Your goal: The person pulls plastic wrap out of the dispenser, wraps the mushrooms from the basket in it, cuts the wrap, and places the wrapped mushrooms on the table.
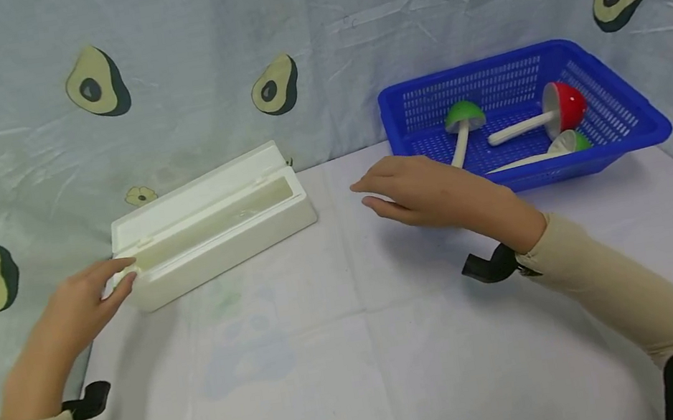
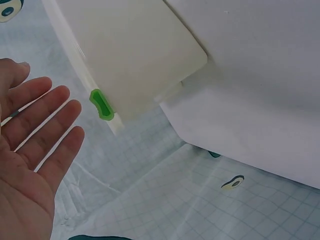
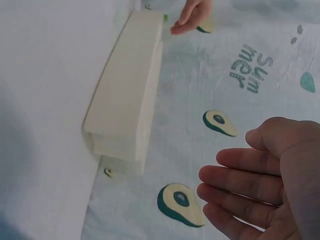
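Note:
A long white lidded box stands at the back left, its lid tipped back in the head view and its trough exposed. My left hand is at the box's left end, fingers loosely extended; the left wrist view shows a gap between them and the box, near a green clip. Whether a fingertip touches the box in the head view I cannot tell. Above the table, between box and basket, hovers my right hand, its fingers relaxed around nothing.
A blue plastic basket at the back right holds mushroom-shaped ladles: a green-capped one, a red white-dotted one and another green one. Behind the white-covered table hangs an avocado-print cloth.

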The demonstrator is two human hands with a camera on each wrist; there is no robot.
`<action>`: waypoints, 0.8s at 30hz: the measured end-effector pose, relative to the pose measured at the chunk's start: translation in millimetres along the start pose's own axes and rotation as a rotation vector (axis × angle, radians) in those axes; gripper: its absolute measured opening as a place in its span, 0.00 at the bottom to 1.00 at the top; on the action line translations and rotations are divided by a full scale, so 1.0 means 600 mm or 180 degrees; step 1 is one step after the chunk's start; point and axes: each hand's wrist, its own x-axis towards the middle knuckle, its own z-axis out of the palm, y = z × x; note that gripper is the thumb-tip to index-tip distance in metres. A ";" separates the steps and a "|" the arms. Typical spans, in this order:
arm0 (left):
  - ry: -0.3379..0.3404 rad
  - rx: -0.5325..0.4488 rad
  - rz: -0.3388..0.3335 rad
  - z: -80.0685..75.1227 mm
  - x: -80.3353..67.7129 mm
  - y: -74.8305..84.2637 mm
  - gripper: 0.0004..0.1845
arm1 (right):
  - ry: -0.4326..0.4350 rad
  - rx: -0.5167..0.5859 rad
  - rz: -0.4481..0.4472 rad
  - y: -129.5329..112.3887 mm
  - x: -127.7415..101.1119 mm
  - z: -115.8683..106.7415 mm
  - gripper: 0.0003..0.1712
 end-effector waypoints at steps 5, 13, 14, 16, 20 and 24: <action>-0.0193 0.0047 -0.0045 -0.005 0.008 -0.018 0.19 | -0.0028 0.0077 -0.0142 -0.004 0.038 0.006 0.17; -0.0602 -0.0064 0.0026 -0.019 0.037 -0.038 0.22 | -0.0249 0.0335 -0.0264 0.000 0.111 0.028 0.16; -0.0671 -0.0084 0.0016 -0.021 0.043 -0.040 0.22 | -0.0282 0.0359 -0.0280 0.001 0.121 0.032 0.16; -0.0798 -0.0128 -0.0016 -0.024 0.053 -0.045 0.23 | -0.0343 0.0438 -0.0321 0.003 0.141 0.038 0.16; -0.0995 -0.0195 -0.0073 -0.027 0.067 -0.051 0.23 | -0.0506 0.0564 -0.0338 0.003 0.188 0.043 0.16; -0.1163 -0.0263 -0.0110 -0.031 0.077 -0.060 0.23 | -0.0684 0.0587 -0.0398 0.004 0.241 0.043 0.15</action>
